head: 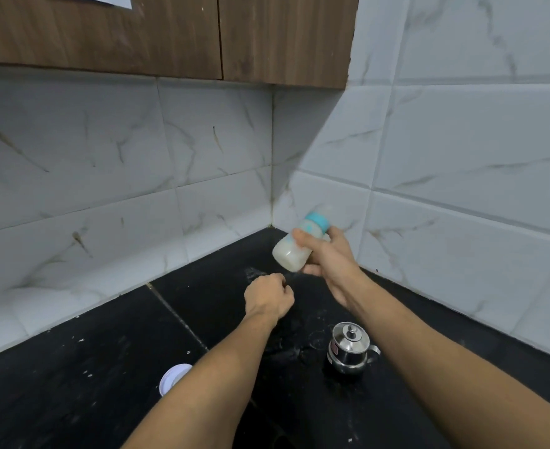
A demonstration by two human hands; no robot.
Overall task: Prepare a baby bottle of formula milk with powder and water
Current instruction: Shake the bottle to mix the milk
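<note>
1. Looking down from the head view, the baby bottle (294, 246) is up in the air over the far corner of the black tabletop (88, 367). It is tipped over, with its blue ring (319, 221) and teat pointing up at the wall tiles (461, 140).
2. The right hand (328, 257) holds the bottle round its middle, with the thumb across the front and the fingers behind.
3. The left hand (268, 298) is curled into a fist just below the bottle. It does not touch the bottle, and I see nothing in it.
4. The bottle is full of white milk and looks a bit blurry, so I think this is the shaking step, near the end of the job.
5. I think the bottle is light, hard plastic. It is smooth and may be wet, so it could slip. The middle is the best place to hold it, not the soft teat.
6. A small steel pot with a lid (351, 350) stands on the tabletop, near the right arm. A round white cap (173, 377) peeks out beside the left arm.
7. The pot has a red sticker, but the words are too small to read. The bottle has little blue marks I cannot read either.
</note>
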